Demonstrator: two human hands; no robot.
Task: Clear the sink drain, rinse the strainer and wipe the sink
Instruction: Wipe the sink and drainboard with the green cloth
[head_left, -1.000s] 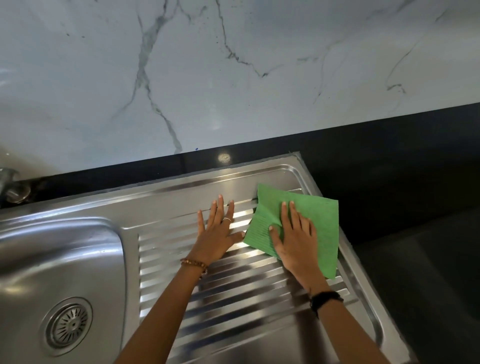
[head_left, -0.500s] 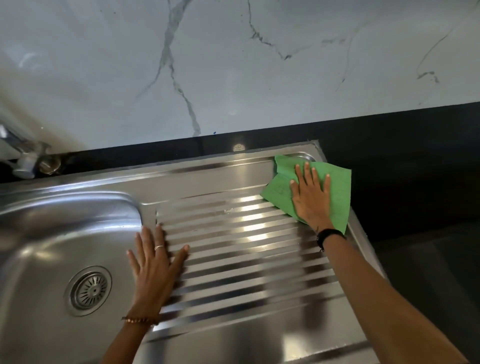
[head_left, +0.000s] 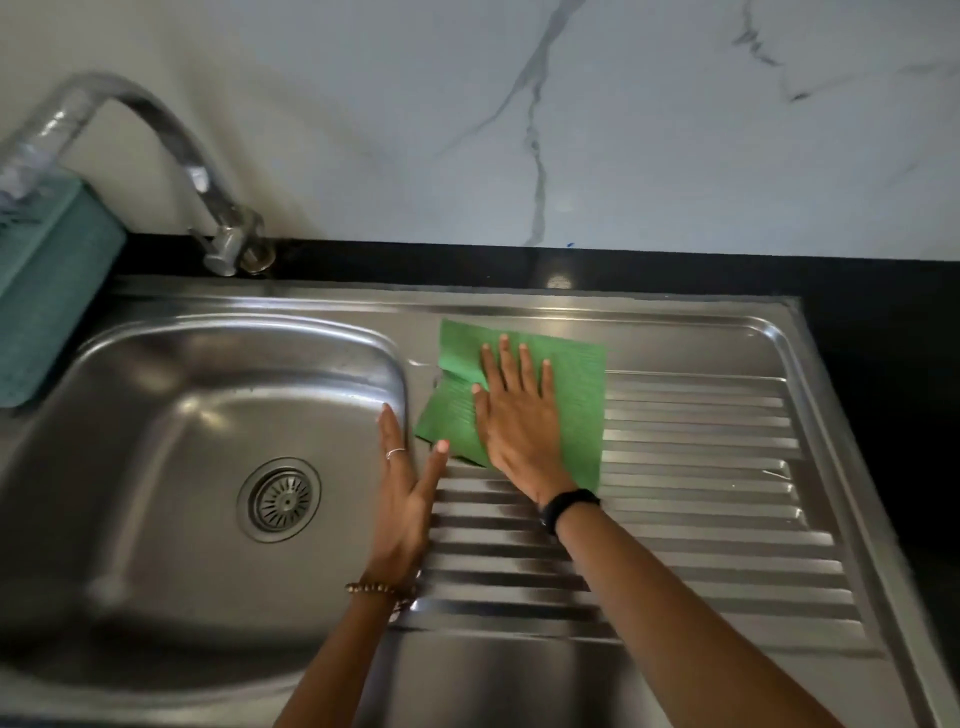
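- Head view shows the right hand (head_left: 519, 421) pressed flat on a green cloth (head_left: 576, 395), fingers spread out, not gripping it.
- The green cloth lies on the ridged draining board (head_left: 701, 467), near its top left corner, just beside the sink bowl (head_left: 171, 415).
- The left hand (head_left: 402, 499) is open and flat too, holding nothing. It rests on the edge between the sink bowl and the draining board.
- The strainer (head_left: 279, 500) sits in the drain at the bottom of the bowl.
- The job now looks like wiping, so the palm should push down evenly to keep the cloth from bunching up.
- Going along the ridges, not across them, would probably get into the dips better.
- One corner of the cloth is folded, so it may help to smooth it out.
- The bowl likely needs a wipe as well.
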